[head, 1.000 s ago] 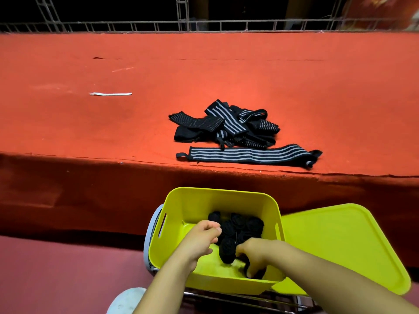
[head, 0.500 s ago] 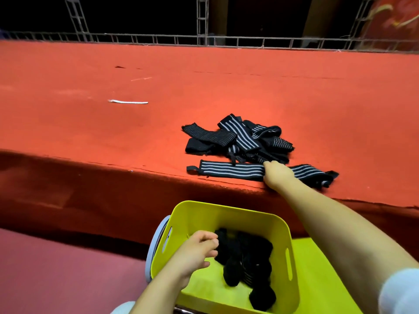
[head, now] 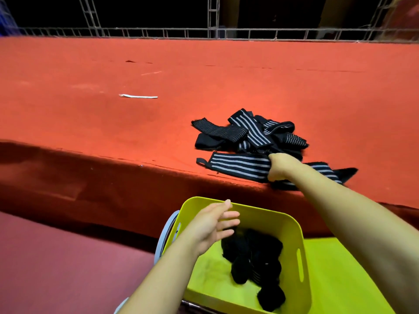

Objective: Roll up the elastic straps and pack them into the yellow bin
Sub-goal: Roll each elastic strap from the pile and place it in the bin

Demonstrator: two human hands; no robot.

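Nearest the viewer, the yellow bin [head: 292, 225], a smooth rigid plastic tub with rounded corners and slot handles in its side walls, holds a dark clump of rolled straps [head: 254, 257] toward its right half; these rolls look soft, matte and loosely wound, so a roll jostled by the next one dropped in could plausibly spring open; over the bin's near-left corner the left hand [head: 212, 224] hovers with fingers spread and relaxed, holding nothing; beside the bin's right wall lies a flat yellow lid [head: 340, 279] of the same glossy plastic; beyond, at the front edge of the red felt-covered platform [head: 113, 132], the right hand [head: 280, 165] is curled around the middle of a long striped strap [head: 235, 165], a flat woven elastic band, black with pale lengthwise stripes and a small loop at its left end; since the grip sits mid-length, both ends would trail when lifted, and the right-hand end, which lies by the platform edge, could slide off or snag the pile; just behind, touching this strap, a tangled heap of loose straps [head: 247, 132] lies overlapped, some ribbed, some striped, so a pull may drag neighbours along; far back toward the left, a thin white strip [head: 138, 96] rests flat on the felt, well apart.
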